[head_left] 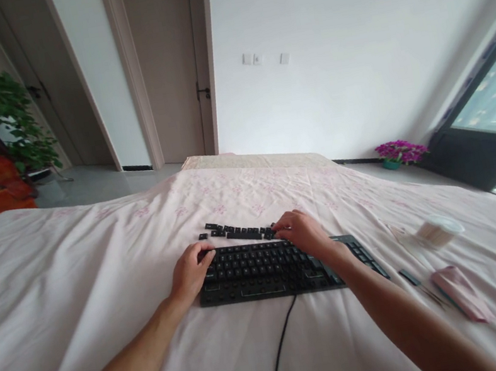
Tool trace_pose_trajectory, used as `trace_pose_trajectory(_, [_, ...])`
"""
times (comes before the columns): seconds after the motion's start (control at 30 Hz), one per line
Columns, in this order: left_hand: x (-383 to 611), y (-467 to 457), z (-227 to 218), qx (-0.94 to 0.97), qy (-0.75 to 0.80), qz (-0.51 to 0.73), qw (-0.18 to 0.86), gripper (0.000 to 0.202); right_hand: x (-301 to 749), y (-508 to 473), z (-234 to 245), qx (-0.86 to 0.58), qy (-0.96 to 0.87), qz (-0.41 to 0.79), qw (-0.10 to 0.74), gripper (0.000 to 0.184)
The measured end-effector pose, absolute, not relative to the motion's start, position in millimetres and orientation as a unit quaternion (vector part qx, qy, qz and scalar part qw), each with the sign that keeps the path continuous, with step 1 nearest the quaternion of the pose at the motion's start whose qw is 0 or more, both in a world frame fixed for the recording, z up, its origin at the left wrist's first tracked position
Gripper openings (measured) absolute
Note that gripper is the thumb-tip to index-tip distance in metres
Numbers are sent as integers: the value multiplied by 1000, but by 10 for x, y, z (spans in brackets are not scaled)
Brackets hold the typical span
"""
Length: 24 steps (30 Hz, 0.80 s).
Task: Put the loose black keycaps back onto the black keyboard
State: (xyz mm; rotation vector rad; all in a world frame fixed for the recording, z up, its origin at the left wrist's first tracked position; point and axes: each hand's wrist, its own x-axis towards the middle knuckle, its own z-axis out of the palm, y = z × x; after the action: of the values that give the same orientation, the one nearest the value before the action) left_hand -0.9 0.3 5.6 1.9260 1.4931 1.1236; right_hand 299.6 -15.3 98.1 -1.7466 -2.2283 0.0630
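Observation:
A black keyboard (247, 265) lies on the pale bedspread, with its cable running toward me. Along its nearest rows and around its right-middle part, keycaps are off and the bare base shows. My left hand (190, 269) grips the far left corner of the keyboard between thumb and fingers. Just beyond the keyboard, several loose black keycaps (232, 231) lie in rough rows, among them a long space bar (244, 235). At the right end of these rows, my right hand (301, 230) has its fingertips closed on a small keycap, partly hidden by the fingers.
On the bedspread (162, 354) to the right are a clear round tub of cotton swabs (438, 230), a small dark flat piece (409, 277), thin sticks (434, 295) and a folded pink cloth (462, 293). A wooden armchair (1, 174) stands at the left.

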Motion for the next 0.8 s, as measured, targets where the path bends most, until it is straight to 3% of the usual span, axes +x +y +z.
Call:
trace_pose_trajectory(0.3, [-11, 3, 28, 695, 545, 409, 229, 23, 3092, -854, 736, -583, -791, 33, 182, 16])
trace_pose_trajectory(0.8, [-20, 16, -4, 694, 546, 411, 228, 25, 2901, -911, 718, -590, -800, -33, 101, 17])
